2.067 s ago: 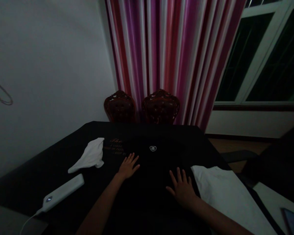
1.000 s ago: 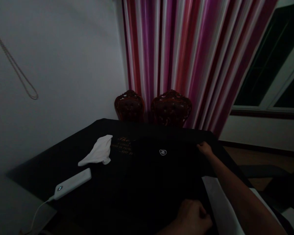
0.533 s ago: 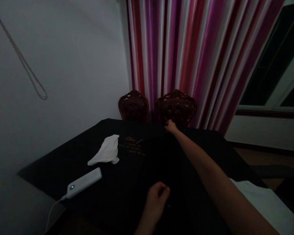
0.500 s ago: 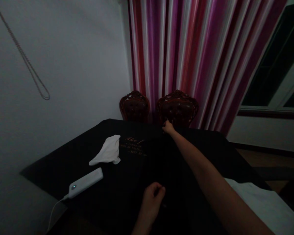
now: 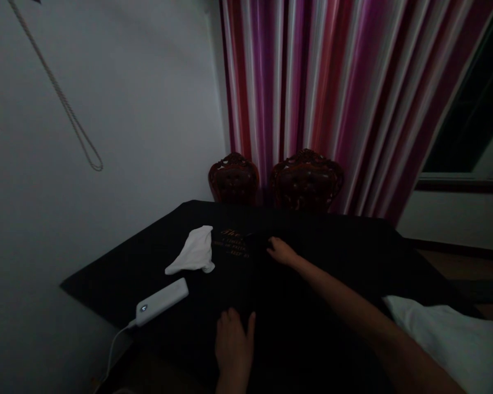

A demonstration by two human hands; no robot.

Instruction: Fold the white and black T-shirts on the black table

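Note:
A black garment [image 5: 312,306] lies spread on a table under a black cover [image 5: 119,273]; in the dim light its edges are hard to make out. My left hand [image 5: 234,342] rests flat on the garment's near left part with the fingers apart. My right hand [image 5: 281,251] reaches across to the middle of the table, its fingers curled on a fold of the black fabric beside gold lettering [image 5: 232,246].
A crumpled white cloth [image 5: 193,251] and a white power bank [image 5: 162,301] with its cable [image 5: 115,345] lie left of my hands. A white garment [image 5: 447,339] lies at the right. Two carved chairs [image 5: 307,180] stand behind the table before a striped curtain [image 5: 312,82].
My right hand has drawn the black fabric from the far edge back towards the lettering, covering the small logo. My left hand went from a fist to flat. The view swung left.

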